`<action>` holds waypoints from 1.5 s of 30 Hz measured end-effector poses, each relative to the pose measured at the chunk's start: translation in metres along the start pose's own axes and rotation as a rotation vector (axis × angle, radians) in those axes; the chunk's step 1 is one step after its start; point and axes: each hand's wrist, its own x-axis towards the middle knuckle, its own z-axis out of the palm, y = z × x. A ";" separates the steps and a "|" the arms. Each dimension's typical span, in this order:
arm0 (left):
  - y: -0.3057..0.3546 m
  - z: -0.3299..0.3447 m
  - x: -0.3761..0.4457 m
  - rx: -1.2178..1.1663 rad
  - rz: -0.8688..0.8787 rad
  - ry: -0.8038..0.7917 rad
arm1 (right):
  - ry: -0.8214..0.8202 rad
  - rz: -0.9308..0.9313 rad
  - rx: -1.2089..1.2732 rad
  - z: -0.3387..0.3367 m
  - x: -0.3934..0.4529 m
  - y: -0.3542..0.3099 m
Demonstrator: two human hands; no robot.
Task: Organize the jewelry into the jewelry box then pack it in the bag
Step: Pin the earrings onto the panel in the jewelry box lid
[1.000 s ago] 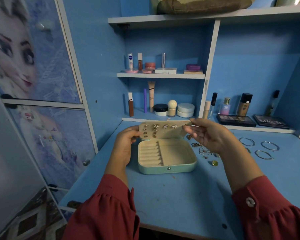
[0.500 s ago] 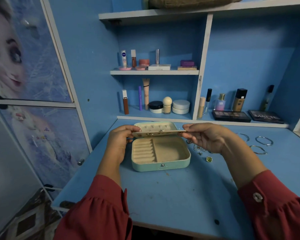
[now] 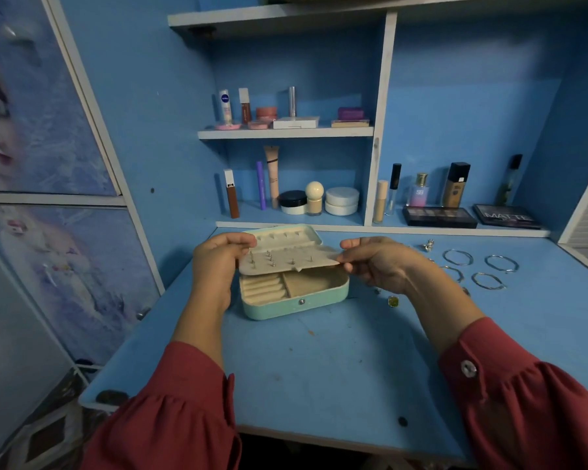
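Between your two hands, above the open jewelry box [image 3: 294,293] near the desk's [image 3: 319,374] back edge, hangs the earring panel [image 3: 287,264]: left hand [image 3: 218,262] pinches one end, right hand [image 3: 375,262] the other. Its stud posts point up at you, so the earring fronts face down; tilt or bump it while seating it and studs could drop out. Four bangles [image 3: 458,257] and one yellow-stoned ring [image 3: 392,301] wait toward the desk's right edge.

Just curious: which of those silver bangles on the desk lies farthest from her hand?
The bangle at the far right; the others lie closer to her right hand.
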 end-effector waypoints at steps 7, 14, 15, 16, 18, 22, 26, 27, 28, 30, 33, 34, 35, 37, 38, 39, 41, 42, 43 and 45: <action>-0.006 0.024 -0.018 0.840 0.479 0.230 | -0.019 -0.007 -0.073 -0.007 0.012 0.003; -0.005 0.065 -0.075 0.579 1.023 -0.170 | -0.080 -0.011 -0.045 -0.013 0.020 0.005; -0.009 0.071 -0.084 0.646 0.941 -0.280 | -0.086 -0.009 -0.042 -0.014 0.021 0.006; -0.013 0.076 -0.089 0.771 0.861 -0.375 | -0.091 -0.004 -0.038 -0.015 0.022 0.006; -0.022 0.086 -0.089 1.045 0.750 -0.484 | -0.104 0.002 -0.039 -0.015 0.022 0.006; -0.029 0.097 -0.086 1.288 0.730 -0.543 | -0.112 -0.011 -0.039 -0.014 0.021 0.004; -0.029 0.104 -0.087 1.307 0.747 -0.541 | -0.109 -0.017 -0.013 -0.013 0.021 0.003; -0.028 0.104 -0.087 1.308 0.750 -0.541 | -0.108 -0.021 -0.007 -0.013 0.021 0.003; -0.028 0.105 -0.087 1.307 0.753 -0.541 | -0.107 -0.024 -0.004 -0.013 0.021 0.003; -0.027 0.104 -0.089 1.301 0.753 -0.542 | -0.103 -0.024 -0.005 -0.013 0.021 0.004; -0.027 0.103 -0.090 1.288 0.746 -0.543 | -0.104 -0.015 -0.011 -0.013 0.020 0.004; -0.027 0.104 -0.089 1.285 0.742 -0.542 | -0.105 -0.011 -0.012 -0.013 0.020 0.004; -0.028 0.104 -0.089 1.285 0.738 -0.540 | -0.104 -0.008 -0.008 -0.013 0.020 0.003; -0.029 0.105 -0.089 1.288 0.729 -0.528 | -0.103 -0.006 0.008 -0.013 0.021 0.003; -0.029 0.105 -0.089 1.292 0.727 -0.521 | -0.103 -0.006 0.017 -0.013 0.021 0.003; -0.029 0.106 -0.089 1.300 0.722 -0.516 | -0.103 -0.007 0.023 -0.013 0.022 0.004; -0.029 0.107 -0.089 1.312 0.702 -0.509 | -0.099 -0.010 0.018 -0.013 0.023 0.004; -0.029 0.107 -0.089 1.318 0.691 -0.502 | -0.097 -0.011 0.011 -0.013 0.024 0.005; -0.028 0.108 -0.089 1.323 0.680 -0.495 | -0.096 -0.011 0.007 -0.013 0.023 0.005; -0.028 0.107 -0.089 1.323 0.676 -0.485 | -0.093 -0.009 0.008 -0.013 0.022 0.004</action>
